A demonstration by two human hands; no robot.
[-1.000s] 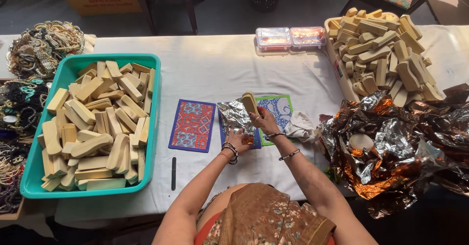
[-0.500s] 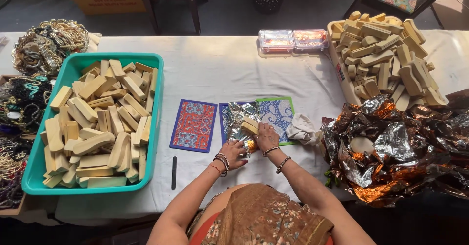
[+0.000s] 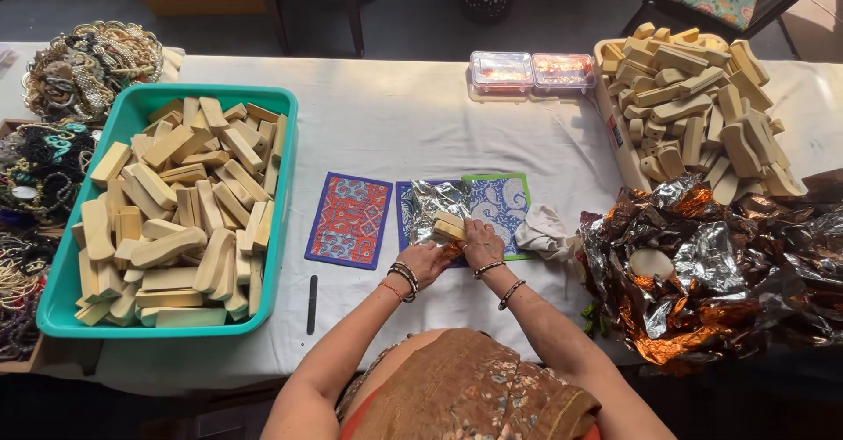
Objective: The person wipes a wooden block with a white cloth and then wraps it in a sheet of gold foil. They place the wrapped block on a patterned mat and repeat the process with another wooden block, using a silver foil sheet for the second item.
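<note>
At centre frame I press a pale wooden block [image 3: 449, 227] onto a silver foil sheet [image 3: 436, 206] lying over patterned cards [image 3: 500, 205]. My right hand [image 3: 482, 242] grips the block; my left hand [image 3: 425, 260] seems closed on the foil's edge. A teal tray [image 3: 287, 176] sits left.

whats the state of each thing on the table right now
wooden block: held on the foil by both hands
left hand: gripping the block
right hand: pressing on the block
foil sheet: crumpled, partly under the block
teal tub: full of blocks
two clear boxes: lids shut
</note>
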